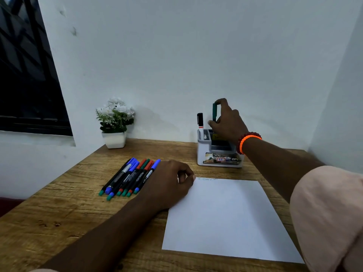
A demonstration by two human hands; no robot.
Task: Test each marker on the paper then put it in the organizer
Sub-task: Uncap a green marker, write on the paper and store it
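Head view: right hand (227,119) pinches green marker (214,112) upright, long axis vertical, directly above organizer (220,154) slot; left hand (169,183) loosely curled, rests on paper (225,218) corner.

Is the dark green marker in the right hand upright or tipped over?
Upright. The dark green marker stands vertical above the grey and white desk organizer, with the right hand pinching it at top and bottom.
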